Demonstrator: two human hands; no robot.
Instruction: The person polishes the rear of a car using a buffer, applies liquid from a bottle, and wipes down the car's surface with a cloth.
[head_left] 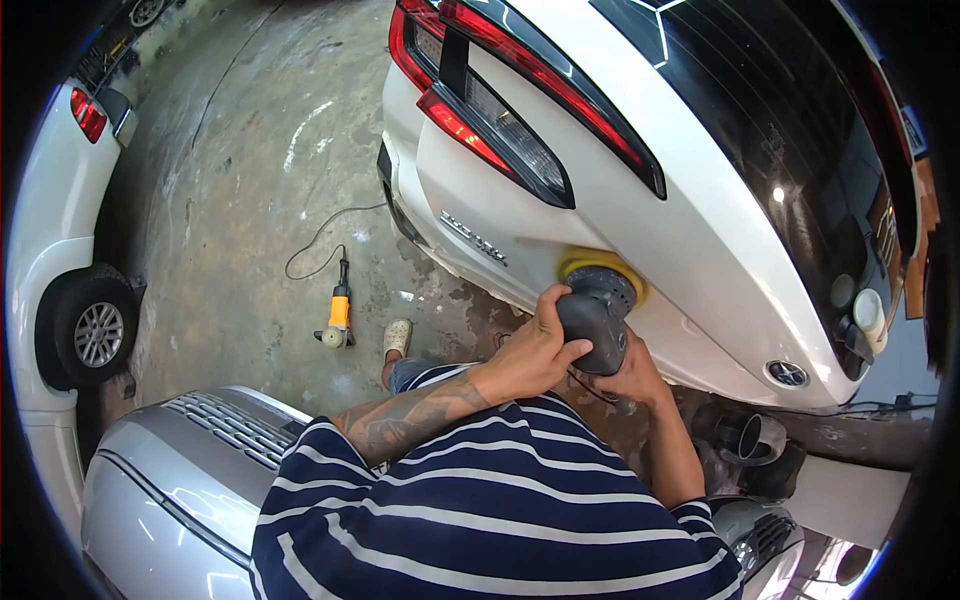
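Both of my hands are wrapped round a black polisher (598, 325). My left hand (535, 345) grips the left side of its body, thumb raised near the top. On the lower right, my right hand (635, 375) closes round the back end, where its fingers are partly hidden. A yellow foam pad (640, 278) on the polisher's front lies against the rear panel of a white car (560, 232). The pad's outline is blurred. Above the pad are the car's red tail lights (530, 70), and a chrome badge (474, 238) is to its left.
A second, orange and black power tool (339, 308) lies on the concrete floor (250, 190) with its cord trailing toward the car. A silver car (170, 480) stands close at my left, with another white vehicle (50, 230) beyond. Dark round parts (740, 432) sit at lower right.
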